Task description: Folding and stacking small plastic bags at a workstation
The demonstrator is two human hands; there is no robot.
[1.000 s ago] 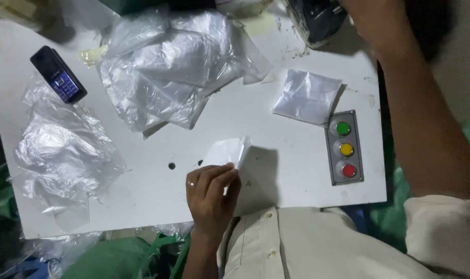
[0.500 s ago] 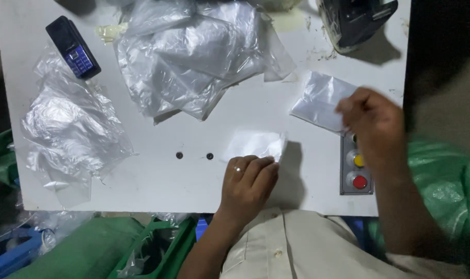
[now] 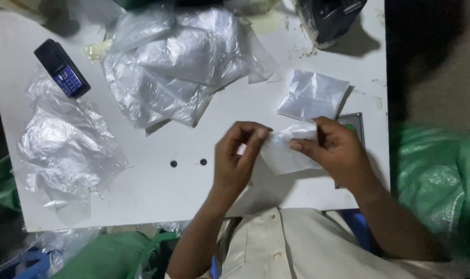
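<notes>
Both my hands hold one small clear plastic bag (image 3: 284, 152) just above the white table (image 3: 157, 196), near its front edge. My left hand (image 3: 237, 160) pinches the bag's left edge between thumb and fingers. My right hand (image 3: 335, 152) grips its right side, fingers curled over the top. A second small filled clear bag (image 3: 312, 95) lies flat on the table just behind my right hand.
A heap of clear plastic bags (image 3: 173, 62) lies at the back centre, and crumpled plastic film (image 3: 64, 150) at the left. A dark mobile phone (image 3: 62, 70) rests back left. A dark machine (image 3: 330, 18) stands back right. A grey button box (image 3: 353, 124) is partly hidden under my right hand.
My right hand came down from the back right corner and took hold of the small bag. My left hand lifted the bag off the table, and both hands now hold it.
</notes>
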